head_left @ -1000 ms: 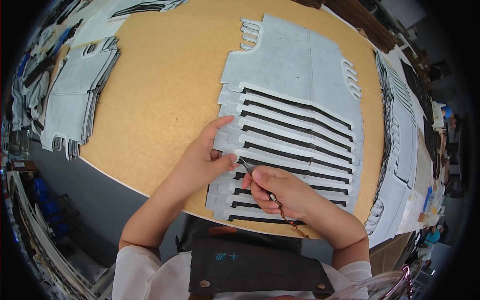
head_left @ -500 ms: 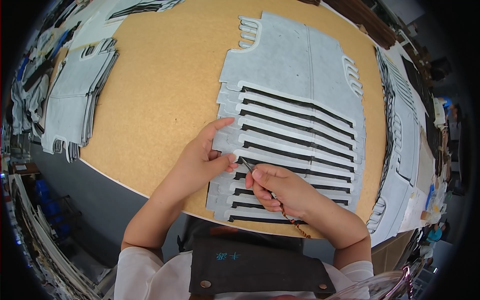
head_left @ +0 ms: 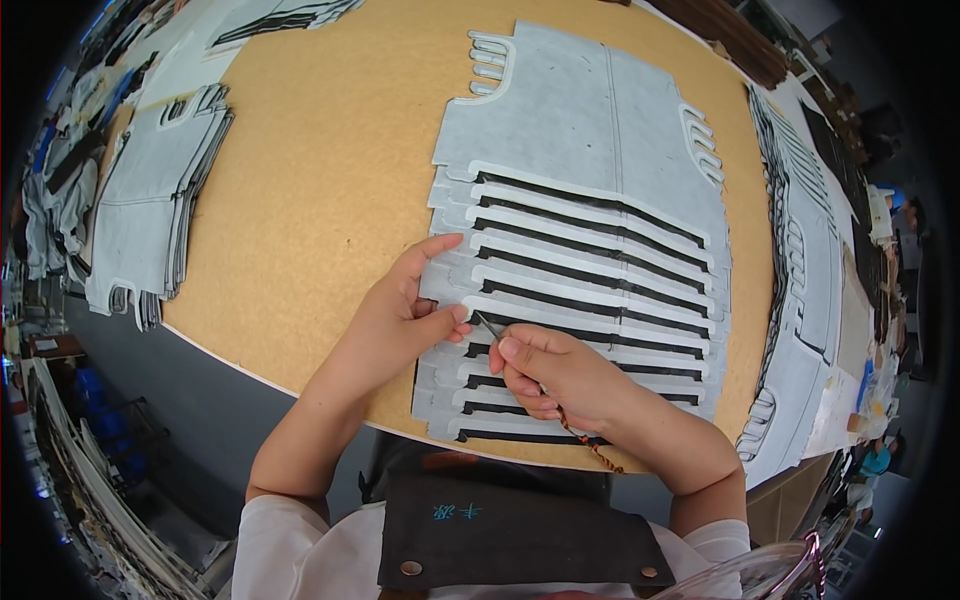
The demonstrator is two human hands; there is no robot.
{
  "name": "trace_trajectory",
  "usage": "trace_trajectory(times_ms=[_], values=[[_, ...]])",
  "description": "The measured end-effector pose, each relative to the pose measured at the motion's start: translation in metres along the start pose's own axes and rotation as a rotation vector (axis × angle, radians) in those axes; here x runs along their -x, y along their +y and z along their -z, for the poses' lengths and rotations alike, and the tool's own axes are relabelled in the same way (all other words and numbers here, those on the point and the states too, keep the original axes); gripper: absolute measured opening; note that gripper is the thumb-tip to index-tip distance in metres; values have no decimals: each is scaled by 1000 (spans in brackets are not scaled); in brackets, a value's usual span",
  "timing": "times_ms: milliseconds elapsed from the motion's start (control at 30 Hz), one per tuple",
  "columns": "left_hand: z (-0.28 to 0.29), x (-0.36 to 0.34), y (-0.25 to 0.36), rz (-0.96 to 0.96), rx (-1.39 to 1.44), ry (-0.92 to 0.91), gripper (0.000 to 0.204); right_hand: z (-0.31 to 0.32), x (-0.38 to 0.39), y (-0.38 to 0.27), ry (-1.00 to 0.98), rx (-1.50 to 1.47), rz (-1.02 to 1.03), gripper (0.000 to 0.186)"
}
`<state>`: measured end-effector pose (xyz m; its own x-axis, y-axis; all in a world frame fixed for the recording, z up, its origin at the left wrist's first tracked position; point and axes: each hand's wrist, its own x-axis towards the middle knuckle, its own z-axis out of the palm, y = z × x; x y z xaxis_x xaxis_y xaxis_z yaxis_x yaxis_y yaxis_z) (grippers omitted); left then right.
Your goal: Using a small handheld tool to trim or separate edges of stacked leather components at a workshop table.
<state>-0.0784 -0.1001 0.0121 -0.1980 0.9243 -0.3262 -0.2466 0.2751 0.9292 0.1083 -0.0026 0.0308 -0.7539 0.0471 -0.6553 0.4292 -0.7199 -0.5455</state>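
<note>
Grey fabric panels (head_left: 550,115) lie overlapped in a stepped row on the table in front of me, their pale edges alternating with black strips (head_left: 590,256). At the left edge of this row, my left hand (head_left: 400,318) pinches one panel's edge between thumb and curled fingers, its index finger stretched forward over the panels. My right hand (head_left: 560,378) is closed round a thin, pointed metal tool (head_left: 487,324). The tool's tip meets the left end of a black strip, right beside my left thumb. A braided brown cord (head_left: 592,452) trails from under my right hand.
A stack of similar grey panels (head_left: 150,215) sits at the table's left edge. More layered panels (head_left: 800,260) lie along the right. Brown material (head_left: 725,35) is at the far right, and the tan tabletop (head_left: 310,200) ends just before my dark apron (head_left: 520,530).
Both hands keep nearly the same place and grip. The tool's tip has shifted very slightly to the left, and the whole view has moved a little.
</note>
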Motion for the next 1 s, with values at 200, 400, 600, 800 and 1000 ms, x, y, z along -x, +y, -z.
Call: trace_trajectory(times_ms=[200,400,600,800,1000], values=[[0,0,2,-2,5,0,61,-1,-2,2,1,-17,11,28],[0,13,14,36,-120,81,57,6,11,-5,-13,40,43,32],[3,33,11,39,234,202,60,4,46,-51,51,-56,369,37],[-5,-2,21,123,328,54,60,16,18,-29,26,70,165,36],[3,-36,13,44,-138,-30,63,24,3,-20,-29,64,24,34]])
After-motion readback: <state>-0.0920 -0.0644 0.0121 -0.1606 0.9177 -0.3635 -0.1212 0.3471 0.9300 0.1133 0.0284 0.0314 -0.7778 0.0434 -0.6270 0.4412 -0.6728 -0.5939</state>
